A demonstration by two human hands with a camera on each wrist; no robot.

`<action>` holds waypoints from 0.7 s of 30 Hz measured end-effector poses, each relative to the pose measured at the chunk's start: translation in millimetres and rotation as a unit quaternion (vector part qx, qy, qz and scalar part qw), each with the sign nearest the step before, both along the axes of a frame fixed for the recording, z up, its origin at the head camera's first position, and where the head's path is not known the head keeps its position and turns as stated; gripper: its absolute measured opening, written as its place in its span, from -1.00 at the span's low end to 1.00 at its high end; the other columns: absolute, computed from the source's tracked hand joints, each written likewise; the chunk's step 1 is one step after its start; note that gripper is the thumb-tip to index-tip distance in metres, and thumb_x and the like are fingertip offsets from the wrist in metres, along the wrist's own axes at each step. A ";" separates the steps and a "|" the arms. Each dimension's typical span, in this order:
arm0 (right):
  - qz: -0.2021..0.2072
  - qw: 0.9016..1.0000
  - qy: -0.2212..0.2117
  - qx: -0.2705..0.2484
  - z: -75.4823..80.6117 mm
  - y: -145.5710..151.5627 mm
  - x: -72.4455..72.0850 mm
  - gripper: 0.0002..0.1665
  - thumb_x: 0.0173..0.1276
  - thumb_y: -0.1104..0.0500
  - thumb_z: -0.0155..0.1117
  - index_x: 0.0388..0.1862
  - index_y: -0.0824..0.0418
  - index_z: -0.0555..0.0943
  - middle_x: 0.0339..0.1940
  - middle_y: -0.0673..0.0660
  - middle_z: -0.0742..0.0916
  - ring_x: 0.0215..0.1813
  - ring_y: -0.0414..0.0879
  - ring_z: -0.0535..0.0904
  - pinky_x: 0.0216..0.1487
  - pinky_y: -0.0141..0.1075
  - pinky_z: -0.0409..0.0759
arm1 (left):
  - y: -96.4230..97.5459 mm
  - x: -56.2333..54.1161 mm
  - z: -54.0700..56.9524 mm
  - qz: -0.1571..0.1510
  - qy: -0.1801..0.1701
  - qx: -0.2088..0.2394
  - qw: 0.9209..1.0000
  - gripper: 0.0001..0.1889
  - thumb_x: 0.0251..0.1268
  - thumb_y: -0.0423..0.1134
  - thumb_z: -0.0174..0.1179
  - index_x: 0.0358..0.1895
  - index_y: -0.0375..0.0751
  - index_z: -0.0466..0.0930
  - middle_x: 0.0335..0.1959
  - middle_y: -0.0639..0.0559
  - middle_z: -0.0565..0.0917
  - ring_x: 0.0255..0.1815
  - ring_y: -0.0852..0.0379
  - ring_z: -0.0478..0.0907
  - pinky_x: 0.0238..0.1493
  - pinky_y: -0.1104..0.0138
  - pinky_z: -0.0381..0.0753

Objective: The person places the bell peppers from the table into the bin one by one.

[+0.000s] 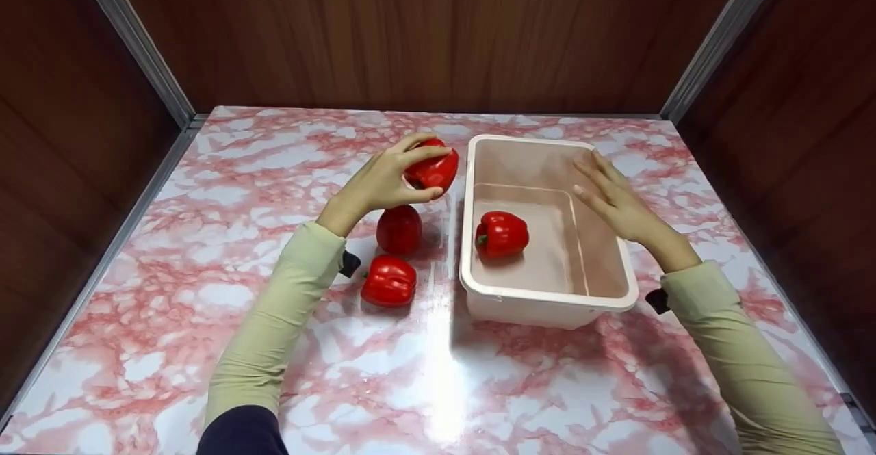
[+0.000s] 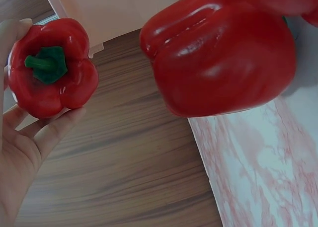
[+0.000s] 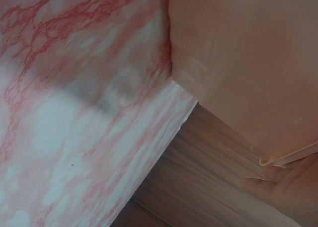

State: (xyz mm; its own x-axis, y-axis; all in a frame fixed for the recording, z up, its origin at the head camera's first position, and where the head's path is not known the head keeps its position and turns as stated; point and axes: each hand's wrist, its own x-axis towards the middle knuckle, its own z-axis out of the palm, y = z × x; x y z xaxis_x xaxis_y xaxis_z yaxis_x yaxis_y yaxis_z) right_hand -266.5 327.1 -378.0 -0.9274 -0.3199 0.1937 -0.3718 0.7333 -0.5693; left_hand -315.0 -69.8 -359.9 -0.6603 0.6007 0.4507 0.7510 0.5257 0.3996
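My left hand [image 1: 390, 178] grips a red bell pepper [image 1: 438, 167] between thumb and fingers, raised beside the bin's left rim. The left wrist view shows this bell pepper [image 2: 54, 70] with its green stem facing the camera. Below that hand, two more red bell peppers, one farther [image 1: 399, 230] and one nearer [image 1: 389, 281], sit on the table. A pale pink plastic bin [image 1: 547, 297] stands to their right, with one red bell pepper [image 1: 503, 234] lying inside near its left wall. My right hand [image 1: 619, 205] rests at the bin's right rim, fingers extended over it.
The marbled pink-and-white table [image 1: 205, 304] lies under everything. Brown wood-grain panels [image 1: 424, 37] stand behind and at both sides, with metal strips [image 1: 147, 44] along the corners. In the right wrist view, the bin's outer wall [image 3: 243, 63] fills the upper right.
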 end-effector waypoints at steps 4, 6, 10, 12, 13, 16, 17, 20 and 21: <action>0.001 1.000 0.002 0.002 -0.4 0.1 0.4 -0.32 0.42 -0.11 -0.04 0.45 0.05 0.15 0.52 0.22 -0.07 0.50 0.19 -0.28 0.35 0.26 -0.26 | 1.0 0.9 0.7 -0.007 0.001 0.002 1.000 -0.41 0.04 0.15 0.26 0.22 0.22 0.44 0.29 0.05 0.34 0.02 0.01 0.51 0.02 0.19 0.56; 0.003 1.000 0.004 0.004 0.0 -0.2 0.7 -0.32 0.43 -0.10 -0.04 0.45 0.06 0.14 0.51 0.24 -0.06 0.49 0.21 -0.28 0.35 0.27 -0.27 | 1.5 1.2 1.2 -0.007 -0.003 0.002 1.000 -0.41 0.04 0.16 0.26 0.22 0.22 0.44 0.29 0.05 0.34 0.04 0.01 0.50 0.02 0.19 0.56; 0.004 1.000 0.001 0.008 1.7 -1.3 1.9 -0.33 0.43 -0.09 -0.04 0.46 0.04 0.13 0.51 0.24 -0.07 0.49 0.23 -0.28 0.34 0.28 -0.27 | 2.8 1.2 2.6 -0.007 -0.007 0.005 1.000 -0.41 0.04 0.15 0.25 0.22 0.24 0.43 0.29 0.06 0.34 0.04 0.03 0.49 0.01 0.21 0.56; 0.005 1.000 0.000 0.009 2.1 -1.6 2.0 -0.34 0.44 -0.08 -0.05 0.46 0.02 0.12 0.51 0.24 -0.07 0.49 0.23 -0.28 0.33 0.29 -0.28 | 3.5 1.2 3.4 -0.008 -0.009 0.008 1.000 -0.42 0.05 0.15 0.25 0.22 0.25 0.43 0.29 0.07 0.34 0.04 0.04 0.49 0.00 0.23 0.57; 0.005 1.000 0.000 0.009 2.1 -1.6 1.9 -0.34 0.44 -0.07 -0.05 0.46 0.02 0.12 0.51 0.24 -0.07 0.49 0.23 -0.28 0.33 0.29 -0.28 | 3.7 1.2 3.7 -0.009 -0.010 0.010 1.000 -0.42 0.05 0.15 0.25 0.22 0.25 0.43 0.29 0.07 0.34 0.04 0.04 0.50 0.00 0.23 0.57; 0.002 1.000 -0.001 0.009 1.4 -1.2 0.9 -0.33 0.43 -0.09 -0.04 0.46 0.00 0.12 0.52 0.22 -0.07 0.49 0.21 -0.28 0.34 0.28 -0.29 | 3.7 1.4 4.7 -0.013 -0.013 0.013 1.000 -0.42 0.05 0.15 0.25 0.22 0.25 0.43 0.30 0.06 0.34 0.05 0.02 0.49 0.00 0.23 0.57; 0.000 1.000 0.000 0.010 1.0 -1.0 0.3 -0.33 0.43 -0.10 -0.04 0.46 0.00 0.12 0.52 0.22 -0.07 0.49 0.21 -0.28 0.34 0.28 -0.28 | 3.8 1.4 4.8 -0.015 -0.014 0.014 1.000 -0.42 0.04 0.15 0.26 0.22 0.25 0.44 0.30 0.05 0.34 0.06 0.01 0.49 -0.01 0.22 0.57; -0.004 1.000 -0.002 0.008 0.5 -0.2 -0.4 -0.32 0.42 -0.12 -0.04 0.46 -0.02 0.12 0.52 0.18 -0.08 0.50 0.19 -0.29 0.34 0.27 -0.30 | 3.8 1.6 5.5 -0.018 -0.014 0.016 1.000 -0.42 0.04 0.14 0.27 0.22 0.23 0.44 0.30 0.04 0.34 0.07 0.00 0.48 0.00 0.21 0.57; -0.005 1.000 -0.003 0.008 0.6 -0.2 -0.5 -0.32 0.42 -0.12 -0.04 0.46 -0.02 0.13 0.52 0.17 -0.08 0.50 0.18 -0.29 0.35 0.27 -0.30 | 4.0 1.8 5.7 -0.017 -0.013 0.016 1.000 -0.42 0.05 0.14 0.26 0.22 0.23 0.44 0.30 0.04 0.34 0.07 0.00 0.48 0.00 0.22 0.57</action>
State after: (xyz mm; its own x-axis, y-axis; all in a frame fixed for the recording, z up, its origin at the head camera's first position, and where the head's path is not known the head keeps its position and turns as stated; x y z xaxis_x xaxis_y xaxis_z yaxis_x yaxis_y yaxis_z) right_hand -267.1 327.0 -377.4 -0.9322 -0.3126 0.1824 -0.3598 0.7461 -0.5602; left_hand -313.2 -65.8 -354.2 -0.6513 0.6093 0.4523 0.7575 0.4864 0.4354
